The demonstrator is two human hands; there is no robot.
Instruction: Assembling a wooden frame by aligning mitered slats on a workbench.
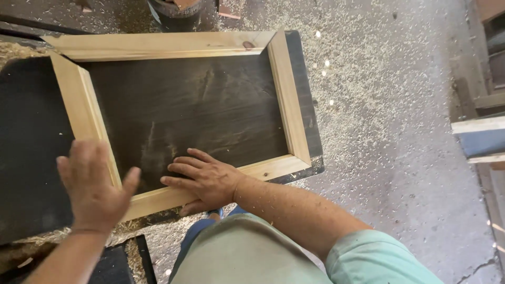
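A pale wooden frame [179, 44] with mitred corners lies flat on a dark table [26, 158]. The right hand [205, 179] presses its near rail, fingers spread open; the left hand [94, 184] hovers open over the left rail, gripping nothing. The frame looks light and stiff, its joints perhaps weak, and best held by two opposite rails. Sawdust and shavings cover the concrete floor [394, 158]; painted planks [478, 137] stand at right.
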